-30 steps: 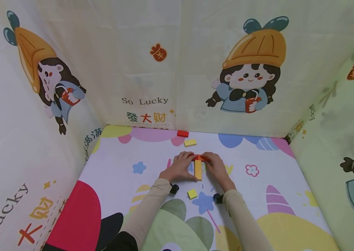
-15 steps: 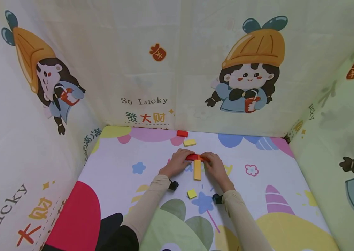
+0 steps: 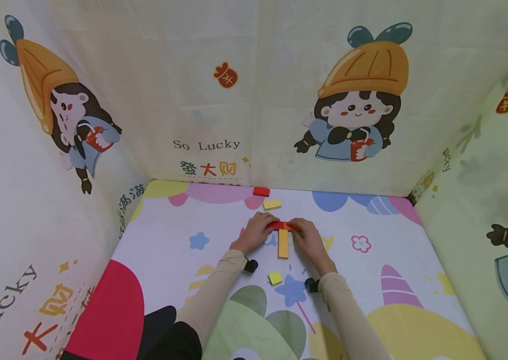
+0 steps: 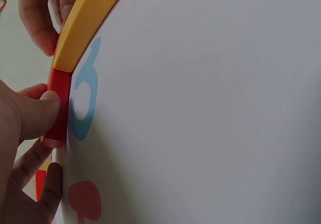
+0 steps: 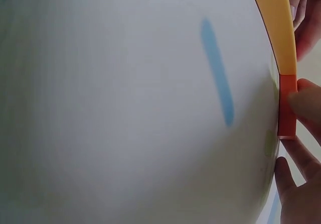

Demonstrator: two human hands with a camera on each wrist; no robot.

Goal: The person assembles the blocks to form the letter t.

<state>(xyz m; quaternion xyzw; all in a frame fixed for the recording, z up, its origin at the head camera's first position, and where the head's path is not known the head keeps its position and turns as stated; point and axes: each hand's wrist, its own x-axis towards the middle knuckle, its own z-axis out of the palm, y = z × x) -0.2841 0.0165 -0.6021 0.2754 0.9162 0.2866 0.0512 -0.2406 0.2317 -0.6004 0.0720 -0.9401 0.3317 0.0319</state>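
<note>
A long yellow-orange block (image 3: 283, 244) lies on the patterned cloth, its far end against a crossbar of two blocks, forming a T. The crossbar's left piece is a red block (image 3: 275, 225) and its right piece an orange block (image 3: 287, 226). My left hand (image 3: 256, 232) pinches the outer part of the red block (image 4: 61, 108), thumb on its near side. At the other end my right hand (image 3: 310, 242) pinches the orange block (image 5: 287, 103) between thumb and fingers. Fingertips of both hands hide parts of the crossbar in the head view.
Beyond the hands lie a pale yellow block (image 3: 272, 204) and a red block (image 3: 261, 191) near the back wall. A small yellow block (image 3: 275, 278) sits nearer, between the forearms. Printed cloth walls (image 3: 276, 100) surround the work surface at back and sides.
My left thumb has left the near end of the yellow-orange block and come to the red block, and the left hand has shifted slightly left. The right hand has stayed at the orange block.
</note>
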